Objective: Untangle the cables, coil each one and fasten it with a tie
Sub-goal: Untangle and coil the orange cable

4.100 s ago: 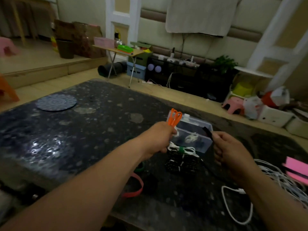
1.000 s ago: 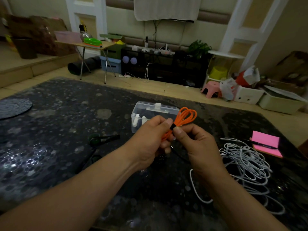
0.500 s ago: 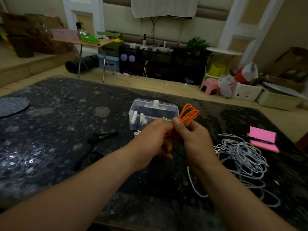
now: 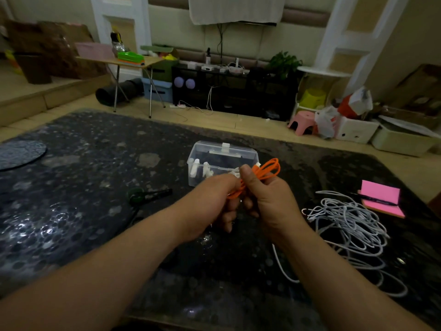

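- table (image 4: 83, 187): dark, glossy, speckled top; fills most of the view and carries everything listed below.
- white cable (image 4: 350, 225): loose tangle of many loops, lying on the table right of the hands, with one strand trailing toward the near edge; untied.
- left hand (image 4: 212, 204): raised above the table centre, fingers curled inward, gripping the lower end of the orange bundle.
- right hand (image 4: 269, 199): just beside the left and touching it, fingers curled round the same bundle, thumb upright and pressed against the strands.
- clear plastic box (image 4: 222, 161): lid shut with a white latch on top, standing just behind the hands; small white parts visible inside.
- round mat (image 4: 21, 154): dark, flat, at the far left edge, partly cut off.
- orange cable (image 4: 267, 170): gathered into several loops and held in the air between both hands, loops sticking out up and to the right in front of the box; tie not discernible.
- pink notepad (image 4: 379, 197): flat at the right edge, beyond the tangle.
- dark strip (image 4: 148, 195): green rounded end, flat on the table left of the hands.
- pen (image 4: 374, 200): dark, lying across the notepad.
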### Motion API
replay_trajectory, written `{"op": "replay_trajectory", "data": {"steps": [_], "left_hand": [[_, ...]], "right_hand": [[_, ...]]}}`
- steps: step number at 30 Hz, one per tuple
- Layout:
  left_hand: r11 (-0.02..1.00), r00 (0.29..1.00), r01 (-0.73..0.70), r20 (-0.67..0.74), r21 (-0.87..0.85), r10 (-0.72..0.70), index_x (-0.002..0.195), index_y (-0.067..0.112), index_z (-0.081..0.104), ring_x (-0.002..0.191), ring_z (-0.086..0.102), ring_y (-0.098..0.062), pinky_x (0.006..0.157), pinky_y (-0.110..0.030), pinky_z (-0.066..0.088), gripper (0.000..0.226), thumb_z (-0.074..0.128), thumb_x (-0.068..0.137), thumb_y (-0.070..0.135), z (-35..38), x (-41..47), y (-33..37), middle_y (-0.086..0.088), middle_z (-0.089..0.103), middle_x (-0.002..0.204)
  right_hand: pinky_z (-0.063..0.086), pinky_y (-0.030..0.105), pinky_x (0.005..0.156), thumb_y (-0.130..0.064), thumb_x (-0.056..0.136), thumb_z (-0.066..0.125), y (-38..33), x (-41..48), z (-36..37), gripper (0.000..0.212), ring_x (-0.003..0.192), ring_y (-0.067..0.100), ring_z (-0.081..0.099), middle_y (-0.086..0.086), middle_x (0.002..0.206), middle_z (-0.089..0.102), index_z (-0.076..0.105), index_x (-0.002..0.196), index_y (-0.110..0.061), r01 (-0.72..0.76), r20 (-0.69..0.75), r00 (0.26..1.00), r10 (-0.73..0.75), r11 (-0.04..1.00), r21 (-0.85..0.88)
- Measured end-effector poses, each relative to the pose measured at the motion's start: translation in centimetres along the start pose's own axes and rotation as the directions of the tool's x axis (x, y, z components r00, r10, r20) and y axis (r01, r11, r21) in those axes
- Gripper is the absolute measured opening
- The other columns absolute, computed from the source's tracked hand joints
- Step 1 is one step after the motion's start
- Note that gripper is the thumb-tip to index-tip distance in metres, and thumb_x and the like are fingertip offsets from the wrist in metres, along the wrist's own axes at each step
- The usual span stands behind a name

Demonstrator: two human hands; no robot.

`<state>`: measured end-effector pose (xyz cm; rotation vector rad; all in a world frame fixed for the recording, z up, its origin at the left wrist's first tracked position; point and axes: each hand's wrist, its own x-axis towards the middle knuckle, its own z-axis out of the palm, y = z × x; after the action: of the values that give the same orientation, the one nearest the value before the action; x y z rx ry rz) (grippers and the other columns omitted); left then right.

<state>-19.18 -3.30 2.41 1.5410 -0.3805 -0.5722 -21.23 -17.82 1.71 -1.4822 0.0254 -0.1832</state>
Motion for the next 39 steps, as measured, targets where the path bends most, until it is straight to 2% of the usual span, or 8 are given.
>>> {"op": "replay_trajectory", "data": {"steps": [4, 10, 16, 19, 23, 26, 33, 39], "left_hand": [[0.868, 0.959, -0.218, -0.068, 0.446, 0.275, 0.108, 0.02, 0.052, 0.054, 0.057, 0.003, 0.056, -0.024, 0.047, 0.011, 0.047, 0.112, 0.029, 0.9, -0.3, -1.1, 0.024, 0.066, 0.069], [0.951, 0.987, -0.162, 0.052, 0.263, 0.153, 0.094, 0.019, 0.054, 0.051, 0.044, -0.014, 0.05, -0.035, 0.048, 0.025, 0.043, 0.114, 0.031, -1.6, 0.1, -0.7, 0.001, 0.047, 0.065], [0.871, 0.958, -0.227, -0.063, 0.436, 0.281, 0.113, 0.023, 0.057, 0.056, 0.056, -0.007, 0.057, -0.03, 0.057, 0.008, 0.052, 0.11, 0.029, -2.1, 0.0, -0.6, 0.008, 0.06, 0.063], [0.852, 0.953, -0.219, -0.085, 0.475, 0.292, 0.11, 0.025, 0.062, 0.064, 0.059, -0.014, 0.06, -0.034, 0.061, 0.007, 0.058, 0.108, 0.03, -4.3, 0.4, -0.1, -0.003, 0.067, 0.083], [0.746, 0.937, -0.177, -0.121, 0.642, 0.327, 0.107, 0.031, 0.068, 0.065, 0.06, -0.013, 0.061, -0.035, 0.057, 0.006, 0.064, 0.104, 0.033, -6.9, 1.0, -0.9, -0.002, 0.066, 0.085], [0.597, 0.942, -0.14, -0.078, 0.79, 0.325, 0.106, 0.035, 0.067, 0.076, 0.058, -0.008, 0.069, -0.03, 0.049, 0.005, 0.068, 0.102, 0.034, -7.9, 1.4, -2.5, 0.009, 0.063, 0.086], [0.456, 0.885, -0.14, -0.096, 0.879, 0.456, 0.105, 0.03, 0.068, 0.093, 0.056, -0.014, 0.082, -0.037, 0.05, 0.008, 0.071, 0.098, 0.028, -8.1, 3.6, -4.5, 0.007, 0.057, 0.1], [0.298, 0.944, -0.017, -0.083, 0.954, 0.32, 0.131, 0.029, 0.073, 0.118, 0.052, -0.03, 0.104, -0.043, 0.047, 0.03, 0.056, 0.107, 0.026, -7.9, 5.2, -6.9, -0.008, 0.058, 0.122]], "right_hand": [[0.031, 0.019, 0.036, -0.034, 0.096, 0.068, 0.4, 0.2, -0.1, 0.036, 0.038, 0.01, 0.041, 0.005, 0.049, 0.047, 0.064, 0.067, -0.014, -0.061, -0.05, 0.996, 0.068, 0.99, 0.124], [0.027, 0.016, 0.036, -0.037, 0.084, 0.072, 0.5, -0.2, -0.9, 0.022, 0.041, 0.006, 0.043, -0.002, 0.058, 0.05, 0.063, 0.079, -0.018, -0.183, 0.07, 0.983, 0.172, 0.963, 0.199], [0.035, 0.019, 0.043, -0.032, 0.099, 0.066, 0.9, -0.2, -0.3, 0.02, 0.047, 0.008, 0.049, -0.002, 0.061, 0.056, 0.068, 0.088, -0.016, -0.205, 0.057, 0.979, 0.198, 0.961, 0.186], [0.044, 0.023, 0.051, -0.04, 0.096, 0.067, 0.4, 0.6, -1.2, 0.021, 0.056, 0.01, 0.057, -0.004, 0.07, 0.065, 0.067, 0.097, -0.019, -0.218, 0.059, 0.976, 0.21, 0.956, 0.195], [0.056, 0.026, 0.059, -0.027, 0.097, 0.073, 0.9, 1.4, -3.0, 0.02, 0.068, 0.015, 0.07, 0.009, 0.092, 0.074, 0.067, 0.111, -0.014, -0.174, 0.047, 0.981, 0.186, 0.966, -0.194], [0.053, 0.029, 0.067, -0.037, 0.094, 0.078, 2.4, 1.5, -2.9, 0.017, 0.081, 0.015, 0.071, 0.002, 0.094, 0.074, 0.07, 0.104, -0.026, -0.074, 0.02, 0.994, 0.107, 0.798, -0.597], [0.05, 0.022, 0.075, -0.034, 0.095, 0.077, 4.6, 3.0, -2.0, 0.021, 0.086, -0.001, 0.066, -0.012, 0.097, 0.071, 0.068, 0.114, -0.032, 0.092, -0.051, 0.983, -0.178, 0.71, -0.698], [0.055, 0.039, 0.087, -0.034, 0.107, 0.05, 7.0, 3.7, -2.0, 0.027, 0.099, 0.023, 0.066, 0.003, 0.111, 0.071, 0.073, 0.123, -0.029, 0.103, 0.095, 0.995, -0.041, 0.339, -0.935]]}}
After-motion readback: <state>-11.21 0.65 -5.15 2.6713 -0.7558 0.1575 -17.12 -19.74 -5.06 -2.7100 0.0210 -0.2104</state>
